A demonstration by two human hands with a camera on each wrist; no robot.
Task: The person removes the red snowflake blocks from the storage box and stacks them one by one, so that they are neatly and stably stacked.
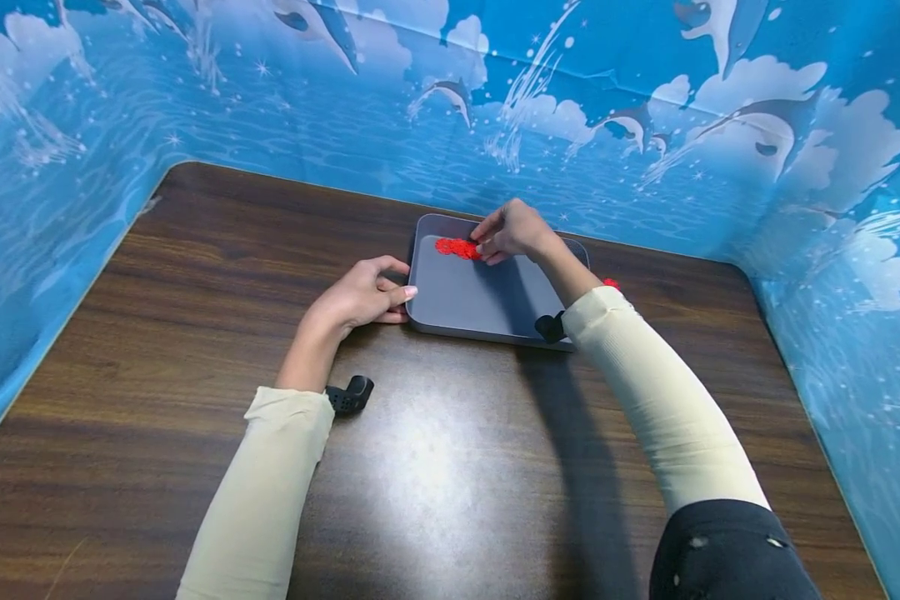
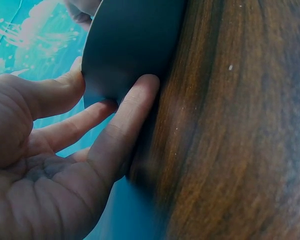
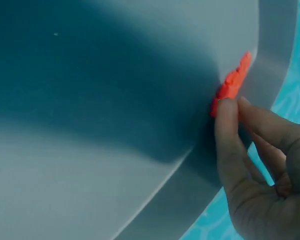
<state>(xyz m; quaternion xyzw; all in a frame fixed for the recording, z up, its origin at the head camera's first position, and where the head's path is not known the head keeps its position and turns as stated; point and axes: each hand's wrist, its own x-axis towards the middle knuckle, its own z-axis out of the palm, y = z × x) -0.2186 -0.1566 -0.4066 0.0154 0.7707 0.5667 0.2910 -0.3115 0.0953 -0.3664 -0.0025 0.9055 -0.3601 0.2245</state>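
Observation:
A shallow grey tray (image 1: 480, 300) lies on the table. My left hand (image 1: 363, 293) holds its left side, thumb at the rim and fingers against the outer wall. In the left wrist view, the thumb of that hand (image 2: 45, 135) meets the rim of the tray (image 2: 135, 40). Small red scalloped pieces (image 1: 453, 247) form a row inside the tray by its back wall. My right hand (image 1: 516, 229) reaches over the tray and pinches the near end of the red row (image 3: 235, 77) between thumb and fingertips. Fingers partly hide the pinched piece.
Another red piece (image 1: 610, 283) shows on the table right of the tray, partly hidden by my right sleeve. A blue dolphin-print curtain (image 1: 390, 125) stands behind the dark wooden table (image 1: 217, 275). Each wrist carries a black camera (image 1: 352, 395).

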